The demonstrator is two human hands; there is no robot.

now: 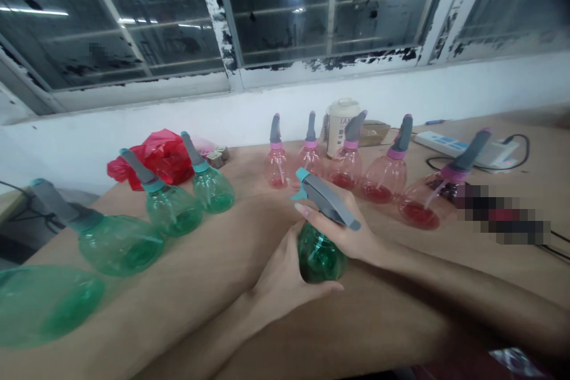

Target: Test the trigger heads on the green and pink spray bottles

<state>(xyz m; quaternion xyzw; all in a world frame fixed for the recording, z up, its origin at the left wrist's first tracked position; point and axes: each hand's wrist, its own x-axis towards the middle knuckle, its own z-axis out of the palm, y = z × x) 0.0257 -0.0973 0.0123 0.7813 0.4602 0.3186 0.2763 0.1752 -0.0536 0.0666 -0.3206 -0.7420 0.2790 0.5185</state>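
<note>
Over the middle of the table I hold a green spray bottle (321,254) with a grey spray head (328,199) and a teal nozzle. My left hand (285,273) is wrapped round the bottle's body from the left and below. Around its neck, just under the spray head, my right hand (350,222) is closed. The nozzle points away to the upper left. Nearest to my hands on the far side, a pink spray bottle (345,169) stands upright; the green spray bottle (214,190) to the left stands apart from them.
Several green spray bottles (173,214) line the left side, several pink ones (383,178) the back right. Behind are a red plastic bag (164,157), a lidded paper cup (342,124) and a white power strip (449,145) with cables. A wall with windows (285,6) bounds the table (249,231).
</note>
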